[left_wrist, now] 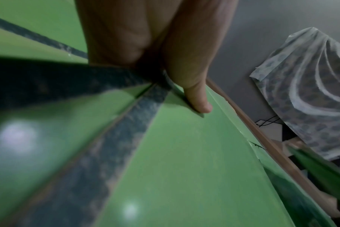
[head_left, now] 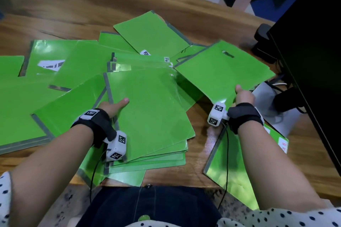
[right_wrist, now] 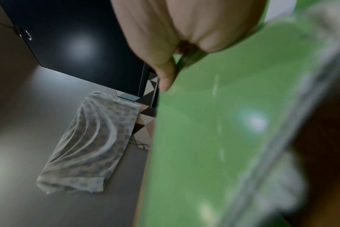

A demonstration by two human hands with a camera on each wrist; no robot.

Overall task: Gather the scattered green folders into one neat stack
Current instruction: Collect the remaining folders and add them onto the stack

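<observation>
A: What's hard to see?
B: Both wrist views are blurred. The left hand's [head_left: 114, 106] fingers are hidden under the pile of folders [head_left: 147, 114]; only the thumb lies on top, clamped at its 9 o'clock edge.

A: And the folders?
B: Glossy green with grey taped spines, fanned unevenly at the centre of the wooden bench [head_left: 77, 11], long axis running 6 to 12. Loose ones [head_left: 55, 61] sprawl toward 9 and 12.

A: The right hand [head_left: 243, 96]?
B: It pinches a single folder [head_left: 224, 68] at 3 o'clock, lifted and tilted, beside a black monitor [head_left: 311, 51].
</observation>
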